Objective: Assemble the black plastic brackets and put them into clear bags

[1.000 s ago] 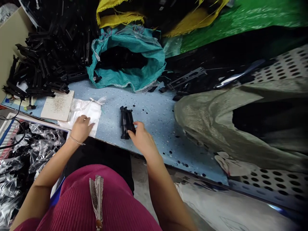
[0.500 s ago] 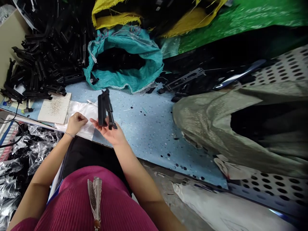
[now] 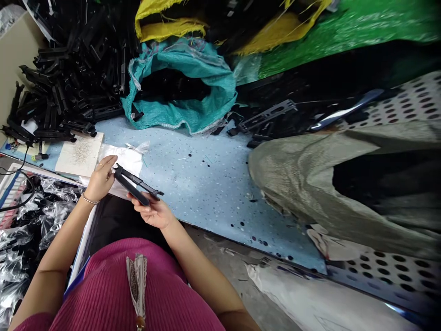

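My right hand [image 3: 155,212] grips a long black plastic part [image 3: 132,187] by its near end. The part has two slim arms side by side with a gap between them, and it slants up and left toward my left hand. My left hand [image 3: 102,178] is beside its far end with the fingers stretched out, and I see nothing held in it. Whether its fingertips touch the part I cannot tell. Under both hands lies a clear plastic bag [image 3: 119,154] on the blue speckled table [image 3: 203,184].
Left of the bag is a pale square board [image 3: 79,156] with crumbs. A heap of black parts [image 3: 65,87] fills the back left. A teal sack [image 3: 182,117] stands behind, a grey-green sack [image 3: 296,170] to the right. Plastic-wrapped parts [image 3: 44,207] sit in a crate at lower left.
The black part has tipped from pointing away to slanting left, and my right hand has come lower and nearer. My left hand has gone from pinched fingers to stretched ones.
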Tool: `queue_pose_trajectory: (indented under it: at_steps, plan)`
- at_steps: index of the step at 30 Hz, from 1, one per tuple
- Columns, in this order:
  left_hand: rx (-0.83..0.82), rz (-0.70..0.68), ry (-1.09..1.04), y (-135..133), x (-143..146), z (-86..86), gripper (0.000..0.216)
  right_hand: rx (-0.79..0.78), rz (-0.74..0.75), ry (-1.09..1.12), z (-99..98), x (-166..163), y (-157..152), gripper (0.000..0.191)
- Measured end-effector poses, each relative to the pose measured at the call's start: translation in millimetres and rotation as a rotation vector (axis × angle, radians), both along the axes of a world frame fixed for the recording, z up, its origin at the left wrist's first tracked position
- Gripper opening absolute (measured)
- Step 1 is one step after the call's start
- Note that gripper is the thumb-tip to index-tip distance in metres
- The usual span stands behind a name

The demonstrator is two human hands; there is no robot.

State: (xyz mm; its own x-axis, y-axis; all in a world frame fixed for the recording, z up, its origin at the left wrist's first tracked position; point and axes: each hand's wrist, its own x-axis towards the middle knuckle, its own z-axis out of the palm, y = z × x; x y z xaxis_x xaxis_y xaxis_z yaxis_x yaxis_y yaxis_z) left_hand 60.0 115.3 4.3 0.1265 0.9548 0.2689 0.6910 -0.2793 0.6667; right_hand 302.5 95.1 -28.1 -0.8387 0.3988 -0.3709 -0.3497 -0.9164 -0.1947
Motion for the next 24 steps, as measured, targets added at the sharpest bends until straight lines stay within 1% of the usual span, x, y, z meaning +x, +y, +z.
queue_pose_trajectory:
  at_steps: [2,4,5,7,8,10,11,12,13,15,16,17,19,20,21,22,24]
  plan:
    - [0.074,-0.087,0.017,-16.5,11.2,6.7,0.061,0.018,-0.040,-0.025,-2.7,-8.5,2.1,0.025]
    - [0.112,-0.215,0.013,-36.1,27.6,11.7,0.062,0.111,-0.109,-0.142,-2.7,-17.4,5.2,0.020]
    - [0.115,-0.285,0.000,-45.4,36.3,12.9,0.064,0.186,-0.156,-0.239,-1.5,-21.1,5.6,0.016]
    - [0.106,-0.385,-0.032,-60.7,50.7,13.8,0.066,0.406,-0.241,-0.488,3.9,-26.2,2.4,0.010]
    - [0.098,-0.405,-0.042,-66.7,55.5,14.7,0.066,0.541,-0.272,-0.617,7.9,-27.5,-1.4,0.010]
    - [0.073,-0.400,-0.035,-77.6,58.4,20.3,0.062,0.798,-0.288,-0.794,17.5,-28.0,-12.1,0.022]
    - [0.055,-0.381,-0.021,-83.8,56.4,25.3,0.057,0.887,-0.263,-0.808,22.2,-27.4,-18.2,0.030]
    - [0.024,-0.358,0.000,-91.1,52.1,31.5,0.051,0.937,-0.218,-0.772,26.1,-26.2,-24.0,0.037]
    - [-0.026,-0.332,0.030,-99.6,45.3,37.9,0.046,0.948,-0.148,-0.698,28.8,-24.3,-29.2,0.042]
    - [-0.181,-0.258,0.121,-118.5,23.4,46.6,0.038,0.911,0.011,-0.548,29.6,-18.9,-35.9,0.045]
    - [-0.289,-0.204,0.182,-127.4,7.6,46.9,0.035,0.890,0.061,-0.518,27.7,-15.4,-37.2,0.044]
    - [-0.415,-0.136,0.251,-135.2,-11.6,43.8,0.033,0.877,0.077,-0.525,24.4,-11.6,-37.1,0.043]
    - [-0.692,0.081,0.388,-145.8,-60.7,29.5,0.021,0.863,0.040,-0.605,15.6,-4.2,-33.9,0.038]
    - [-0.829,0.234,0.437,-149.0,-89.4,20.5,0.013,0.850,0.008,-0.650,11.0,-0.9,-31.6,0.036]
    - [-0.954,0.419,0.472,-151.3,-119.4,12.2,0.005,0.830,-0.016,-0.687,6.9,1.8,-29.5,0.036]
    - [-1.000,0.541,0.500,-153.0,-149.1,5.8,0.008,0.809,-0.032,-0.715,3.4,4.1,-27.8,0.036]
    - [-0.998,0.711,0.517,-155.9,-201.3,0.9,0.013,0.777,-0.046,-0.748,-1.3,7.0,-26.5,0.038]
